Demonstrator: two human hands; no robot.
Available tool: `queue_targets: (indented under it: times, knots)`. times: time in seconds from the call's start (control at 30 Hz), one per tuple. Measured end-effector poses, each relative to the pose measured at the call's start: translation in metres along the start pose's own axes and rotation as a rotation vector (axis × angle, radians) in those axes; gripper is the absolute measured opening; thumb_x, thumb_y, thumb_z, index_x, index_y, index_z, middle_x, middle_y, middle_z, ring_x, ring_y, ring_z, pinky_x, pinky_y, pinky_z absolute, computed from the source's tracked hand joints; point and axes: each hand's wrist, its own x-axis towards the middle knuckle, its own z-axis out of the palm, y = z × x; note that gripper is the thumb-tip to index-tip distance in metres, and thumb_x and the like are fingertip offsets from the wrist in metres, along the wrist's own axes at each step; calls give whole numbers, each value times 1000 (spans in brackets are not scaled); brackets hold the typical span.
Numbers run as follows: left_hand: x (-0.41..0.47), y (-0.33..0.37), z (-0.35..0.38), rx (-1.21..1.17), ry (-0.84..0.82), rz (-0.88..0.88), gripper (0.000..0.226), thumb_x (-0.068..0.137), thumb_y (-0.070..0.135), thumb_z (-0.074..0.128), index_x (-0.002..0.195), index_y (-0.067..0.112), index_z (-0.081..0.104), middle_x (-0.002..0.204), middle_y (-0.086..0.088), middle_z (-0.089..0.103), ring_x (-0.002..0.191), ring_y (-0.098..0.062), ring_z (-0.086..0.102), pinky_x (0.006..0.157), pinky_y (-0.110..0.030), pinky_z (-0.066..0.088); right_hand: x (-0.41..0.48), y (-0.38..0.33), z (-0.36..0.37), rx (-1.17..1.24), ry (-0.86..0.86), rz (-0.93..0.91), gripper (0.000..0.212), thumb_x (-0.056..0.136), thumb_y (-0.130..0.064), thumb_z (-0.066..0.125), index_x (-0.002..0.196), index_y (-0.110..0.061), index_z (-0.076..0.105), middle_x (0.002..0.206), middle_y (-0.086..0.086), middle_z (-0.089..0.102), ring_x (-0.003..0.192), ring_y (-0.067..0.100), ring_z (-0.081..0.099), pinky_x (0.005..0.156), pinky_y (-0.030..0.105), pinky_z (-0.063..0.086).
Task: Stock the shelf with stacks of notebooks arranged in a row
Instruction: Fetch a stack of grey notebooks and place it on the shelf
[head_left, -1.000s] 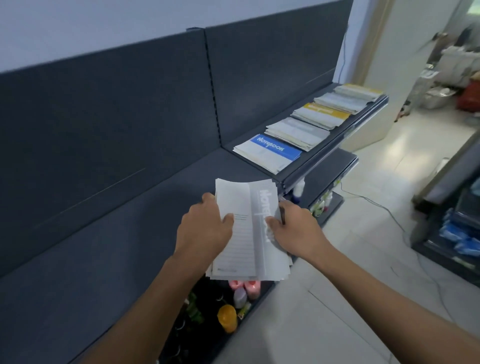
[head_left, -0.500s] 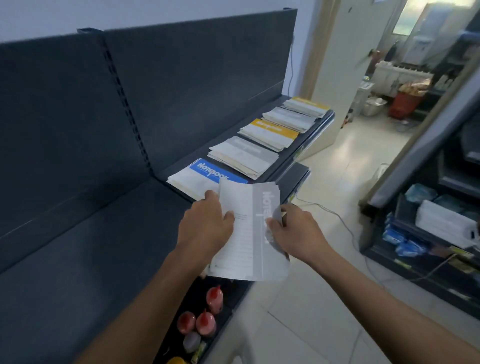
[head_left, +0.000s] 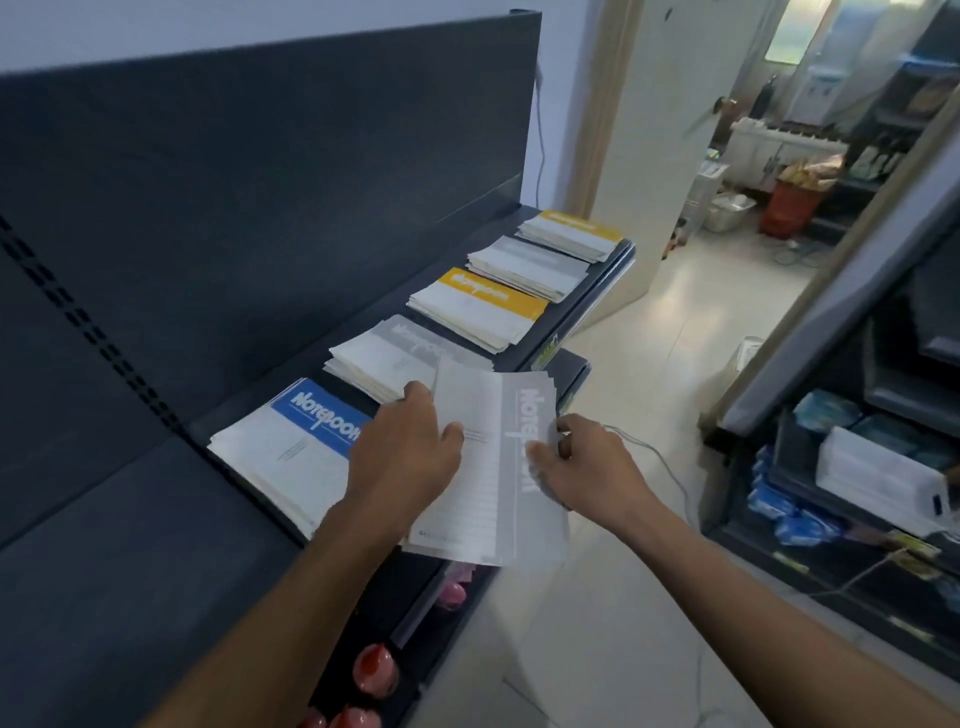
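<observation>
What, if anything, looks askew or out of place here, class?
Nothing is spilled or damaged. The grey-banded white paper notebooks, held by the left hand and right hand, are fanned unevenly rather than squared.

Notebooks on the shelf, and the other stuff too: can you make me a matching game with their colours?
Things:
1. nearest stack
2. third stack
3. held notebooks
4. bottle caps on the lower shelf

Colours:
A. red
B. grey band
C. blue band
D. yellow band

Pairs: 1-C, 2-D, 3-B, 4-A.
</observation>
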Motion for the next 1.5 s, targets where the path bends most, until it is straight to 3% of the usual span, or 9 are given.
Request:
queue_targets:
  times: [0.2, 0.37, 0.53, 0.83, 0.93, 1.03, 1.23, 1.37, 1.5]
  knots:
    - [35, 58, 26, 9, 59, -122, 41, 96, 45, 53, 127, 18, 46, 114, -6, 63, 92, -24, 57, 70, -34, 40, 65, 36, -42, -8, -84, -85, 17, 92, -32, 55, 89, -15, 55, 81, 1, 66, 76, 23, 65, 70, 43, 57]
    - [51, 91, 39, -16, 122, -206, 39, 95, 42, 53, 124, 17, 47, 109, -6, 63, 90, -28, 57, 68, -36, 43, 111, 52, -67, -24, -137, -191, 12, 95, -28, 54, 89, -18, 54, 82, -8, 59, 72, 6, 54, 56, 27, 42]
    - [78, 101, 41, -3, 170, -308, 40, 96, 40, 53, 128, 18, 44, 108, -6, 62, 84, -23, 51, 67, -35, 44, 153, 47, -74, -22, -217, -249, 16, 95, -31, 54, 106, -21, 59, 94, -7, 64, 79, 9, 60, 60, 27, 47]
    - [143, 76, 38, -49, 230, -418, 36, 92, 38, 59, 119, 17, 47, 93, -4, 64, 83, -27, 60, 67, -39, 54, 233, 11, -53, -40, -283, -336, 32, 98, -32, 54, 128, -21, 57, 89, -9, 63, 74, 7, 60, 55, 25, 45]
    - [158, 61, 39, -87, 292, -459, 45, 91, 36, 61, 128, 15, 49, 97, -2, 64, 83, -22, 55, 66, -33, 46, 257, -7, -43, -50, -265, -407, 34, 97, -30, 55, 131, -24, 57, 83, -12, 59, 76, 9, 61, 57, 28, 44]
    - [166, 45, 37, -105, 362, -532, 48, 89, 36, 63, 131, 16, 50, 109, -3, 66, 89, -23, 56, 67, -30, 39, 278, -24, -20, -72, -284, -476, 37, 96, -31, 57, 133, -24, 56, 96, -6, 61, 86, 15, 60, 65, 30, 46]
    - [165, 22, 39, -100, 397, -703, 41, 89, 37, 63, 121, 14, 51, 111, -6, 65, 99, -28, 61, 75, -36, 47, 299, -47, 18, -139, -399, -569, 45, 95, -32, 55, 139, -22, 52, 112, 3, 58, 89, 19, 60, 69, 32, 45]
    - [167, 11, 42, -74, 406, -829, 41, 92, 38, 63, 122, 13, 50, 110, -7, 63, 99, -28, 61, 78, -38, 49, 313, -63, 41, -165, -486, -656, 34, 95, -31, 53, 127, -22, 57, 92, 5, 60, 77, 20, 60, 60, 30, 43]
    - [167, 8, 50, -47, 386, -890, 35, 94, 35, 62, 117, 11, 50, 109, -8, 61, 98, -27, 59, 75, -33, 44, 320, -68, 54, -245, -528, -718, 27, 97, -32, 52, 121, -21, 58, 99, 3, 55, 85, 23, 60, 69, 35, 48]
